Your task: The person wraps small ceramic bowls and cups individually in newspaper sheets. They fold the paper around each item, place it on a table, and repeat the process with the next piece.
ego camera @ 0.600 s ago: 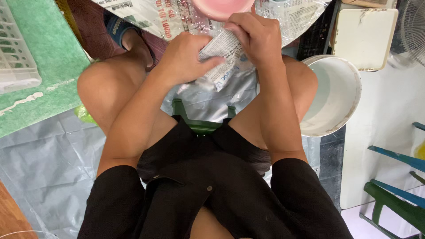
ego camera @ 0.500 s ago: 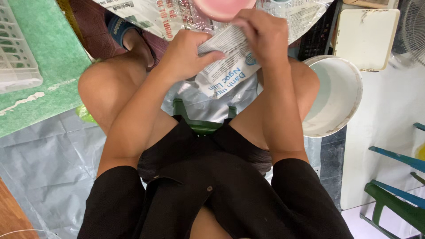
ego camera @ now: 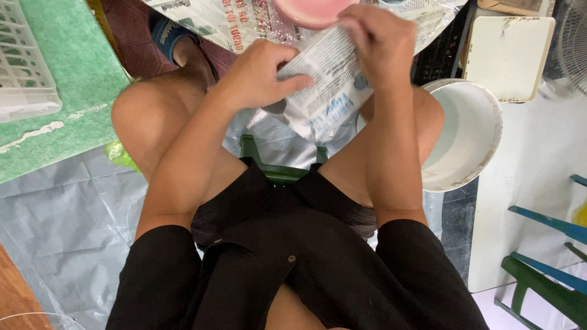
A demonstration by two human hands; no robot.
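A white bucket is sitting to the right of the knees, with a square white lid lying just beyond it. A pink bowl is resting on printed plastic sheets at the top edge. On the left, a green mat is carrying a white plastic basket — grey sheeting is spreading below it. A green stool is showing between the legs — green and blue chair legs are poking in at lower right.

White printed packet between knees; printed sheets beyond.
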